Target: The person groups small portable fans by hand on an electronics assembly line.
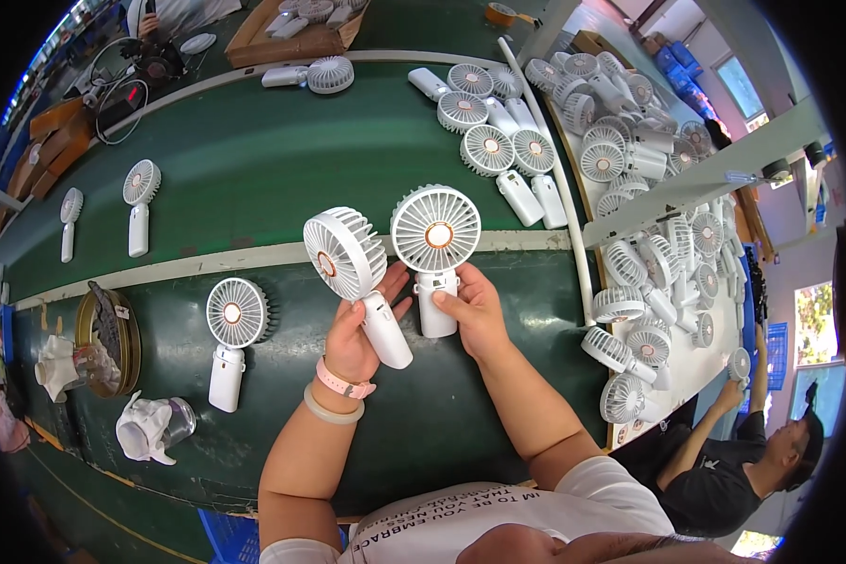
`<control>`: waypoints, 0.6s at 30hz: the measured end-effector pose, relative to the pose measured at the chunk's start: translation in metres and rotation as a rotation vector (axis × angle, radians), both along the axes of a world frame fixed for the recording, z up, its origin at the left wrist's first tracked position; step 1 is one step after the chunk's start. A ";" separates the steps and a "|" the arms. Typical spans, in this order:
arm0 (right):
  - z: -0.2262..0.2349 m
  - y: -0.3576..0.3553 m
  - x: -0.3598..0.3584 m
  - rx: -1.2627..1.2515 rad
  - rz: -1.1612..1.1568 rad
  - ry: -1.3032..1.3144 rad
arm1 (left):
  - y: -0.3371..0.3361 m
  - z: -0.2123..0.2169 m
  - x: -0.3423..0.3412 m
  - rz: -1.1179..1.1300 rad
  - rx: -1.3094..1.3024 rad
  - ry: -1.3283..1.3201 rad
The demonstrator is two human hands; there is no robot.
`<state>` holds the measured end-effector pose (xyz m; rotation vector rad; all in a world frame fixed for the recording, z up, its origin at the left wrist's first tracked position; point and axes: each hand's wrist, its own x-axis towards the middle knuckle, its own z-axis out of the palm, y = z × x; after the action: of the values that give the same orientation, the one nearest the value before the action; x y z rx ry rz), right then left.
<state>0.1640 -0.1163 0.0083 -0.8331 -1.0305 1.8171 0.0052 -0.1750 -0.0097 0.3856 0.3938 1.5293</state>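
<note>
Two white handheld fans are held up side by side in front of me, above the green bench [423, 414]. My left hand [352, 338] grips the handle of one handheld fan [345, 254], whose round head is turned partly sideways. My right hand [475, 310] has its thumb on the handle of the other handheld fan [437, 230], which faces me upright. My left fingertips reach close behind that second fan's handle; whether they touch it I cannot tell. Left of my hands, a third fan [226, 376] lies on the bench.
A green conveyor belt [282, 141] runs across beyond the bench, carrying several fans. Fans crowd a side table [696, 348] at right, behind a white rail [573, 254]. A cloth-topped jar [179, 420] and a tape roll [127, 348] stand left. A co-worker [733, 470] reaches in at right.
</note>
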 end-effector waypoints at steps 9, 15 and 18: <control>0.001 0.001 0.001 0.002 0.009 0.017 | 0.001 0.007 0.002 -0.039 -0.013 0.130; 0.013 -0.009 -0.010 0.037 0.072 -0.154 | -0.005 -0.009 0.000 -0.084 -0.032 -0.043; 0.024 0.014 0.001 0.512 0.138 -0.553 | -0.003 0.004 -0.001 -0.051 0.020 -0.077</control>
<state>0.1648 -0.1027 0.0326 -0.9728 -1.8484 1.3428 0.0038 -0.1783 -0.0059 0.3489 0.3065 1.4944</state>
